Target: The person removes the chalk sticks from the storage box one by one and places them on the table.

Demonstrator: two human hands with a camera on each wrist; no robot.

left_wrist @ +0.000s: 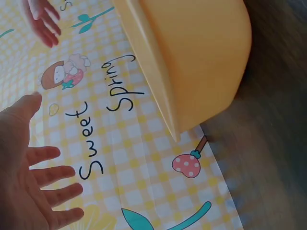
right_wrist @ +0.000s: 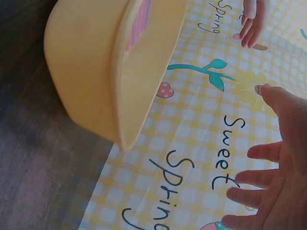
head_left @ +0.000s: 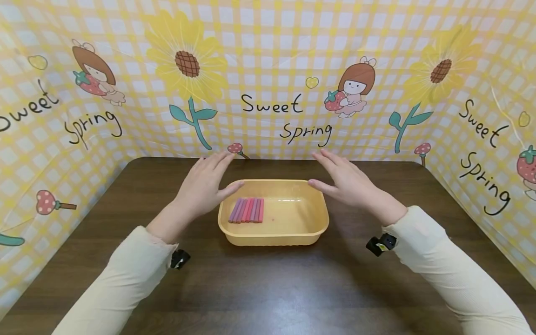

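Observation:
A yellow plastic basin [head_left: 293,214] stands in the middle of the dark table. On its floor, toward the left side, several slim pink and purple sticks [head_left: 252,211] lie side by side in a row. My left hand [head_left: 205,181] is held up over the basin's left end, fingers extended and thumb apart. Across from it, my right hand [head_left: 345,181] hovers by the right end in the same pose. Both palms are bare in the wrist views, with the basin's outer wall [left_wrist: 206,57] beside the left hand.
The dark wooden table [head_left: 268,288] extends around the basin. A yellow checked cloth [head_left: 268,60] with flowers and lettering rises behind it and along both sides. Small black devices [head_left: 381,244] are strapped at both wrists, over the pale sleeves [head_left: 456,270].

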